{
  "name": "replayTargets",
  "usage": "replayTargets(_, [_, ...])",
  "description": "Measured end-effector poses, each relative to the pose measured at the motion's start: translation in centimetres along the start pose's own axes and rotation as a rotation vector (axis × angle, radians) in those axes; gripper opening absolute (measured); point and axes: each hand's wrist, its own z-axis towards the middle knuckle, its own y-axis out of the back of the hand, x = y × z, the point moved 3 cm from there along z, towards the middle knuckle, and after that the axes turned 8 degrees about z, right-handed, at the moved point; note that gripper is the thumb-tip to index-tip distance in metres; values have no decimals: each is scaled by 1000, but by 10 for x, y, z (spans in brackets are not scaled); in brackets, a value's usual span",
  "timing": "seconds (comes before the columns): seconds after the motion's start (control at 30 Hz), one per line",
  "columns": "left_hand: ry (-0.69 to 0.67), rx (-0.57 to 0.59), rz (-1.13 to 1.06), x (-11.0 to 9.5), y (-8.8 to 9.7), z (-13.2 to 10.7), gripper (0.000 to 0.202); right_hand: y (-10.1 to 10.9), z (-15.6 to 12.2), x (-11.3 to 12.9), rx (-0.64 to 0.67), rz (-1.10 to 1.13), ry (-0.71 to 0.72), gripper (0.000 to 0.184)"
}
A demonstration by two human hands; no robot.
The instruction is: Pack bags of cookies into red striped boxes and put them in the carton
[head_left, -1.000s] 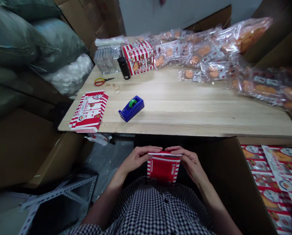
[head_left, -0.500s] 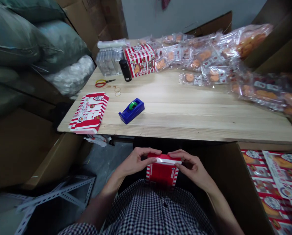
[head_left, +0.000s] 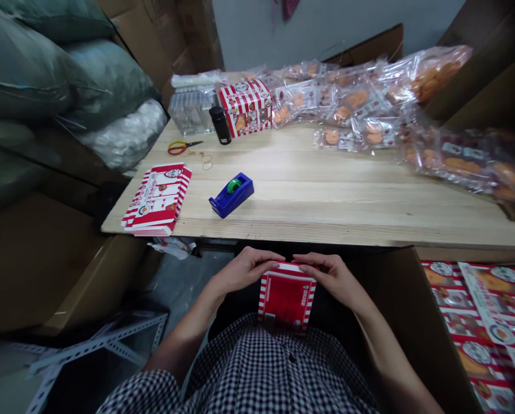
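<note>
A small red-and-white striped carton (head_left: 287, 298) stands upright against my lap, below the table's front edge. My left hand (head_left: 243, 270) grips its upper left corner, fingers curled over the top. My right hand (head_left: 331, 275) holds the upper right corner the same way, its fingertips pressing on the top flap. The two sets of fingertips almost meet above the carton.
On the wooden table (head_left: 326, 195) lie a blue tape dispenser (head_left: 231, 194), a stack of flat striped cartons (head_left: 157, 198), scissors (head_left: 183, 147), rubber bands, a black bottle (head_left: 220, 125), an assembled striped box (head_left: 246, 106) and several clear snack packs (head_left: 369, 109). A cardboard box of finished cartons (head_left: 485, 322) stands at right.
The white top flap, raised half a second ago, now lies down under my fingers. Both hands and the carton sit slightly higher in view.
</note>
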Motion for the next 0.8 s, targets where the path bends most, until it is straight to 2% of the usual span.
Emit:
replayTargets(0.2, [8,-26,-22,-1,0,0,26,-4,0,8,1,-36,59,19])
replayTargets(0.37, [69,19,-35,5,-2,-5,28,-10,-5,2,-54,99,5,13])
replayTargets(0.47, [93,30,-105,2,-2,-10,29,-10,-6,-4,-95,179,-36,12])
replayTargets(0.6, [87,-4,-235,-4,-5,-19,36,-12,-11,-9,-126,202,-35,12])
replayTargets(0.8, [40,-72,-154,-2,-9,-31,31,-23,-31,-9,-133,181,61,18])
